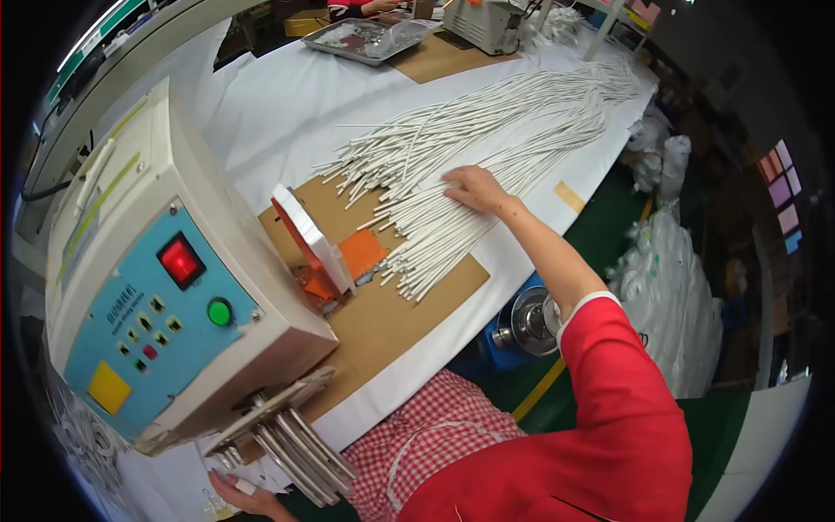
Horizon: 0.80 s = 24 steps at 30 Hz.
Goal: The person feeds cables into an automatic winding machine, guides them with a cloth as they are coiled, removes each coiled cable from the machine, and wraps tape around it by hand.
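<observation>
Many long white cables (513,117) lie in a spread bundle across the white-covered table, their cut ends over brown cardboard (374,317). My right hand (474,189) rests on top of the cables near their cut ends, fingers slightly bent; whether it grips any cable is not clear. At the lower left, my left hand (239,496) is beside the metal plates (300,452) at the machine's lower end, with a pale wrap on one finger. A large cream machine (191,287) with a blue panel, a lit red switch and a green button stands between my hands and the left edge.
An orange and white guarded part (313,244) projects from the machine towards the cables. At the back are a metal tray (370,39) and a grey device (484,24), with a co-worker's hand (380,7). Plastic bags (665,287) stand right of the table.
</observation>
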Each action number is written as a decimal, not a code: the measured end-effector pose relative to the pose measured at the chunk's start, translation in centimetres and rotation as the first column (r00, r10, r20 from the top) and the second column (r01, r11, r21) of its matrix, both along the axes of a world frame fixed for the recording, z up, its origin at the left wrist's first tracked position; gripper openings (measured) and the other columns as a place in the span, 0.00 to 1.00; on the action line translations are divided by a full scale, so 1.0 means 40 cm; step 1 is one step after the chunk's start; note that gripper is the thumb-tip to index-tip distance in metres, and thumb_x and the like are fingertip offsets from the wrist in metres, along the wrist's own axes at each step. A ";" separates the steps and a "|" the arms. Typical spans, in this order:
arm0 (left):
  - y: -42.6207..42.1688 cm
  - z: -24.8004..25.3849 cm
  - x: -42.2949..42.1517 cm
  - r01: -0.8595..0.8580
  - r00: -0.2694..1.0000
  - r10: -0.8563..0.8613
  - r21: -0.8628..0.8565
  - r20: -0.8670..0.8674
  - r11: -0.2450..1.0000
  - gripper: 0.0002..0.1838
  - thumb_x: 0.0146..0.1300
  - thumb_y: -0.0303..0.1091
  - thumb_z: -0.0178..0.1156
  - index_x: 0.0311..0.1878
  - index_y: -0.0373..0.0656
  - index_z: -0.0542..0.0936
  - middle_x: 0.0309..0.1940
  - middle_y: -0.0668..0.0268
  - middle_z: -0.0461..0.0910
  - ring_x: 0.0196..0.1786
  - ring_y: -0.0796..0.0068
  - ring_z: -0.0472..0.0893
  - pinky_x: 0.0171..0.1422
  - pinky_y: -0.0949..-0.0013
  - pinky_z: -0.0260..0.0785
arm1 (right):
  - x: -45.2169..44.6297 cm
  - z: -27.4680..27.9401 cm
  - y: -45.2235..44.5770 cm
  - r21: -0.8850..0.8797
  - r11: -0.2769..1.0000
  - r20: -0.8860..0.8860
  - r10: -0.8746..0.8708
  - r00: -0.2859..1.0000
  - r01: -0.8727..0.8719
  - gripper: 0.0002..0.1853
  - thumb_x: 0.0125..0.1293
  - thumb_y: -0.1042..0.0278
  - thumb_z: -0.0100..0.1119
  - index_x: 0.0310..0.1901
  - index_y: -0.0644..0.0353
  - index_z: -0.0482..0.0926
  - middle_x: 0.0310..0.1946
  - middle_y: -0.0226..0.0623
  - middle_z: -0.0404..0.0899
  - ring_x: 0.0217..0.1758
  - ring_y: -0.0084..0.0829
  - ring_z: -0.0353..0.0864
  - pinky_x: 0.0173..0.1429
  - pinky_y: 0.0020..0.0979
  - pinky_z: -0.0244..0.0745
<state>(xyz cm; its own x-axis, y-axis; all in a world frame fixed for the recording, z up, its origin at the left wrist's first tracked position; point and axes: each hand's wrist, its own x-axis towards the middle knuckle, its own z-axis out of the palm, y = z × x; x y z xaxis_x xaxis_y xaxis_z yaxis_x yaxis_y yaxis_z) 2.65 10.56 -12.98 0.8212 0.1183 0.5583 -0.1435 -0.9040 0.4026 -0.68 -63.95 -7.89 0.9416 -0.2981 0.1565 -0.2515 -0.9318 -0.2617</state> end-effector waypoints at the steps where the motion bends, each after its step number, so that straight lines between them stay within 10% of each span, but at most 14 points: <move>1: 0.009 -0.004 0.002 -0.001 1.000 0.001 0.047 -0.010 0.999 0.20 0.75 0.36 0.46 0.61 0.30 0.73 0.60 0.48 0.73 0.63 0.51 0.71 0.69 0.57 0.60 | -0.003 -0.011 0.025 -0.060 0.996 0.098 -0.060 0.993 0.066 0.14 0.63 0.60 0.61 0.47 0.56 0.82 0.47 0.38 0.81 0.52 0.41 0.77 0.57 0.41 0.70; 5: 0.023 -0.008 0.006 0.050 0.999 -0.052 0.138 0.014 0.989 0.19 0.74 0.34 0.47 0.59 0.31 0.74 0.61 0.49 0.72 0.64 0.51 0.71 0.67 0.56 0.63 | -0.039 -0.032 0.086 -0.143 0.985 0.398 -0.033 0.917 0.097 0.06 0.58 0.63 0.65 0.31 0.54 0.80 0.32 0.35 0.78 0.45 0.39 0.77 0.54 0.41 0.68; 15: 0.028 -0.031 0.010 0.090 0.993 -0.104 0.197 0.064 0.976 0.19 0.71 0.38 0.53 0.57 0.34 0.77 0.61 0.47 0.71 0.64 0.50 0.71 0.66 0.53 0.63 | -0.294 0.050 0.144 -0.383 0.922 0.239 0.042 0.970 0.054 0.07 0.62 0.61 0.61 0.30 0.52 0.79 0.29 0.28 0.79 0.39 0.34 0.81 0.38 0.35 0.79; 18: 0.066 -0.085 0.029 0.174 0.984 -0.163 -0.191 0.072 0.966 0.20 0.71 0.37 0.54 0.59 0.33 0.76 0.61 0.45 0.71 0.63 0.50 0.72 0.66 0.53 0.64 | -0.363 0.116 0.147 -0.438 0.898 0.180 0.040 0.983 0.044 0.09 0.64 0.58 0.61 0.30 0.52 0.79 0.27 0.29 0.78 0.36 0.34 0.81 0.36 0.35 0.79; 22: -0.011 0.010 -0.034 0.173 0.906 -0.174 0.037 0.386 0.984 0.14 0.68 0.36 0.59 0.48 0.35 0.79 0.45 0.52 0.80 0.40 0.51 0.82 0.45 0.55 0.76 | -0.364 0.206 0.148 -0.456 0.880 0.254 -0.016 0.967 0.134 0.11 0.66 0.56 0.60 0.30 0.51 0.79 0.25 0.29 0.77 0.34 0.35 0.80 0.34 0.36 0.77; 24: -0.009 0.026 -0.062 0.150 0.954 -0.164 0.075 0.250 0.986 0.15 0.70 0.33 0.57 0.54 0.32 0.76 0.53 0.51 0.76 0.49 0.55 0.81 0.53 0.57 0.78 | -0.327 0.206 0.139 -0.410 0.907 0.353 0.060 0.934 0.097 0.12 0.66 0.55 0.59 0.29 0.51 0.79 0.24 0.30 0.77 0.33 0.35 0.80 0.33 0.37 0.77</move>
<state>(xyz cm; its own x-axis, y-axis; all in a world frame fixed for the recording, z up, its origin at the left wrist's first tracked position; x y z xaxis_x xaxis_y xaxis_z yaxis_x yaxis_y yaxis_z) 0.18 10.21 -11.96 0.6565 -0.0368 0.7534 -0.3765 -0.8815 0.2850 -13.75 -58.39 0.37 0.7966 -0.1492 0.5858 -0.2350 -0.9693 0.0727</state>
